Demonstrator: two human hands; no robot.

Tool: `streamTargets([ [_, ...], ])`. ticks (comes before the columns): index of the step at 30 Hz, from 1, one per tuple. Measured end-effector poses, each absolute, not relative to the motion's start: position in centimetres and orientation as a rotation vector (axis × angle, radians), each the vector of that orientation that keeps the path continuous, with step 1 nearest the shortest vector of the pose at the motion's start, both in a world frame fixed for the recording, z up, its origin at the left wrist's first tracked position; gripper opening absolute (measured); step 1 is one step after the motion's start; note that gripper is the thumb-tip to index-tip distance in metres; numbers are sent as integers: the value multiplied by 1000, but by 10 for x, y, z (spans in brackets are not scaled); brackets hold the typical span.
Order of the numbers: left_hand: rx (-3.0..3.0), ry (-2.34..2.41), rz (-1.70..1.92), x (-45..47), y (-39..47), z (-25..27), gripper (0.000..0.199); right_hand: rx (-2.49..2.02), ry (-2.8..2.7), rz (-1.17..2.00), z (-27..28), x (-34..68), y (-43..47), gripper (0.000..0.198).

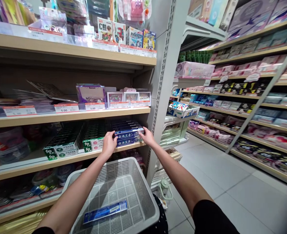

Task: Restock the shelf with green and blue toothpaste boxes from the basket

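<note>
Two bare hands stand apart with a stack of blue boxes [128,142] between them, the left hand [109,143] at its left end and the right hand [148,136] at its right end. Both touch the stack with thumb and fingers; whether either is clamped firmly, I cannot tell. The stack sits at the front edge of the shelf board [31,169], close under the fingertips. Above the hands, the next shelf's wooden lip [67,117] runs across, leaving a low gap over the boxes. Just right of the right hand, a grey upright [167,74] bounds that side. Left of the left hand, green-and-white boxes [94,143] stand near. Below both hands, a light grey basket [155,204] gapes upward, its far rim near the shelf, a blue pack [105,211] flat inside. Beyond the right forearm, tiled floor [243,185] gives open room.
</note>
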State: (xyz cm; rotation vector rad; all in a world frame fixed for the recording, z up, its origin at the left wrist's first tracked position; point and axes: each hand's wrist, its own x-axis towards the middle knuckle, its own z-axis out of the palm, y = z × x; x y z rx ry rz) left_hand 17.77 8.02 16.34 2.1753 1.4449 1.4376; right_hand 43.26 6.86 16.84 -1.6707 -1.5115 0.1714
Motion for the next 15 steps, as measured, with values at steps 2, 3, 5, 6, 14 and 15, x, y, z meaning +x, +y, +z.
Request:
streamTargets([
  [2, 2181, 1475, 1420, 179, 84, 164, 35, -1678, -1509, 173, 168, 433, 71, 57],
  [3, 2186, 1485, 1415, 179, 85, 164, 35, -1680, -1512, 174, 167, 433, 72, 57],
  [5, 2200, 1488, 1408, 180, 87, 164, 35, -1680, -1519, 179, 167, 435, 74, 57],
  [6, 2207, 1482, 1406, 180, 87, 164, 35, -1676, -1521, 181, 166, 435, 75, 56],
  [14, 2215, 1533, 1382, 182, 92, 163, 35, -1613, -1518, 181, 163, 434, 87, 54],
  [15, 2217, 1553, 1367, 183, 94, 163, 35, -1612, -1518, 189, 164, 434, 89, 53],
])
